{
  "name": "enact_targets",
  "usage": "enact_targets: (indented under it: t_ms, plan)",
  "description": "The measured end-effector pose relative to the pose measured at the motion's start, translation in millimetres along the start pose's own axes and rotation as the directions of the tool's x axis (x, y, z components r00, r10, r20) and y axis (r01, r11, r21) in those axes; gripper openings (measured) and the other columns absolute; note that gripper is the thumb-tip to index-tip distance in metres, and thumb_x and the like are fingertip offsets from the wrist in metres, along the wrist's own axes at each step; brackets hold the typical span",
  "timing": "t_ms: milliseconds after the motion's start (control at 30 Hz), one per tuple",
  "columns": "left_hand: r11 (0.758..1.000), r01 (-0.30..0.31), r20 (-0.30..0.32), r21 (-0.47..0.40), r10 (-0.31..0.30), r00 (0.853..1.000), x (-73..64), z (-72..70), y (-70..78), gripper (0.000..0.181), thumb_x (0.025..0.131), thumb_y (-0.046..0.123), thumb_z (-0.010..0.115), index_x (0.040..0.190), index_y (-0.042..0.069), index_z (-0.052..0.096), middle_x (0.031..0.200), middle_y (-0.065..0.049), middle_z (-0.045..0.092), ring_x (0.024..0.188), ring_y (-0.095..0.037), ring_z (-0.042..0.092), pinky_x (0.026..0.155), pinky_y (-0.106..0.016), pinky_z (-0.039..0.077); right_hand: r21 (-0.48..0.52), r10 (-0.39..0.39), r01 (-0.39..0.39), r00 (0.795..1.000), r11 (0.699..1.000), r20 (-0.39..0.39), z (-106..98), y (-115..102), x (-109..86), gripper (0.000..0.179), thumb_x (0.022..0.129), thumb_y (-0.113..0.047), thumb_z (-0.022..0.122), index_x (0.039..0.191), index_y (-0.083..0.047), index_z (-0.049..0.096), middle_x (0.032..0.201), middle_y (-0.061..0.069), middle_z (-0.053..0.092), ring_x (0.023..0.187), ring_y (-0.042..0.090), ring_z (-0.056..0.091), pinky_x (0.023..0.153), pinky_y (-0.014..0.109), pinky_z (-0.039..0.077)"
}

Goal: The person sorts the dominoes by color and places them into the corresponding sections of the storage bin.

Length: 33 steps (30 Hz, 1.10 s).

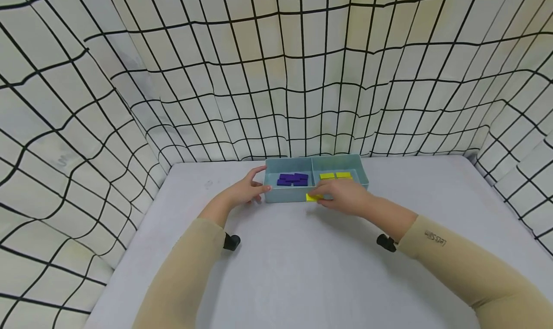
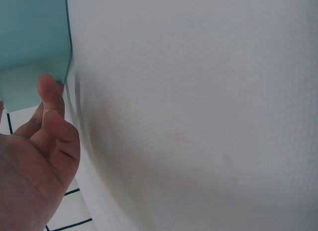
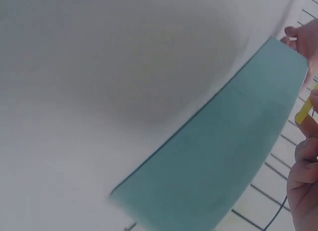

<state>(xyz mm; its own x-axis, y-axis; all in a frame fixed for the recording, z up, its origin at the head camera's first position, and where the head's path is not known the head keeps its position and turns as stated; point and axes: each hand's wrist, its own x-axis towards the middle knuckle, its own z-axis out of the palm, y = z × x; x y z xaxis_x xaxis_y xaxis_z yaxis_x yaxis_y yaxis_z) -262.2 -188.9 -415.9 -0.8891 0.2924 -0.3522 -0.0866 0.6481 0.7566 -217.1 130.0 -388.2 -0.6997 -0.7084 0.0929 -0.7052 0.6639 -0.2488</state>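
Observation:
A pale blue-green box [image 1: 287,195] with two compartments stands at the back of the table. My left hand [image 1: 245,188] is at its left end, the thumb touching the front corner and the index finger extended along the end wall. In the left wrist view, that hand's fingers [image 2: 51,94] lie against the end wall. My right hand [image 1: 345,196] pinches a flat yellow tile [image 1: 312,198] just over the front rim, near the divider. Several purple tiles [image 1: 293,179] lie in the left compartment. Yellow tiles [image 1: 343,175] lie in the right one, partly hidden by the hand.
The box sits on a white-covered table [image 1: 294,271]. White walls with a black grid [image 1: 302,79] rise behind it and at both sides. A small black object [image 1: 232,242] shows at the left wrist, another dark piece [image 1: 386,243] at the right.

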Motion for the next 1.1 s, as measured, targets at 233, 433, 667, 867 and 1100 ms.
enact_targets:
  t_ms: [233, 433, 667, 867, 1100]
  plan:
    - [1.0, 0.003, 0.001, 0.001, -0.003, 1.0, 0.7, 0.0, -0.9, 0.082, 0.094, 0.049, 0.064, 0.156, 0.044, 0.011, 0.143, -0.013, 0.051, 0.092, -0.023, 0.062, 0.08, -0.035, 0.045, 0.011, 0.049, -0.049, 0.999, 0.999, -0.01, -14, 18, -14.3, 0.03, 0.091, -0.02, 0.073, 0.121, -0.024, 0.073, 0.117, -0.003, 0.069, 0.11, 0.019, 0.064, 0.088, 0.04, 0.052]
    - [1.0, 0.004, 0.001, 0.0, -0.004, 1.0, 0.5, -0.3, -1.3, 0.083, 0.093, 0.05, 0.065, 0.156, 0.044, 0.011, 0.143, -0.013, 0.051, 0.093, -0.024, 0.062, 0.08, -0.036, 0.045, -0.006, 0.052, -0.052, 0.998, 0.999, -0.03, -22, 32, -20.2, 0.029, 0.09, -0.02, 0.074, 0.119, -0.022, 0.074, 0.115, -0.002, 0.07, 0.106, 0.02, 0.066, 0.086, 0.041, 0.052]
    - [1.0, -0.003, 0.005, 0.002, 0.003, 1.0, 1.7, -0.7, -3.9, 0.083, 0.093, 0.052, 0.064, 0.156, 0.044, 0.011, 0.144, -0.015, 0.05, 0.092, -0.023, 0.062, 0.079, -0.035, 0.045, 0.019, 0.103, -0.103, 0.995, 0.995, 0.007, -30, 50, -16.3, 0.03, 0.092, -0.02, 0.071, 0.122, -0.02, 0.072, 0.124, 0.002, 0.068, 0.118, 0.026, 0.061, 0.096, 0.046, 0.048]
    - [1.0, 0.001, -0.004, 0.003, -0.001, 1.0, -0.1, -1.0, -3.3, 0.083, 0.092, 0.052, 0.065, 0.155, 0.045, 0.012, 0.143, -0.013, 0.051, 0.091, -0.023, 0.062, 0.079, -0.035, 0.045, -0.009, 0.145, -0.145, 0.988, 0.989, 0.043, -32, 64, -6.5, 0.029, 0.093, -0.024, 0.07, 0.122, -0.021, 0.072, 0.123, 0.002, 0.068, 0.117, 0.026, 0.061, 0.095, 0.046, 0.048]
    - [1.0, 0.001, -0.003, -0.006, -0.001, 1.0, 0.7, -0.4, -1.6, 0.081, 0.094, 0.047, 0.065, 0.156, 0.044, 0.012, 0.141, -0.013, 0.053, 0.091, -0.023, 0.062, 0.077, -0.035, 0.046, -0.035, 0.174, -0.172, 0.981, 0.985, 0.083, -32, 73, 3.6, 0.027, 0.093, -0.024, 0.07, 0.12, -0.022, 0.073, 0.119, 0.001, 0.069, 0.111, 0.023, 0.062, 0.092, 0.044, 0.05]
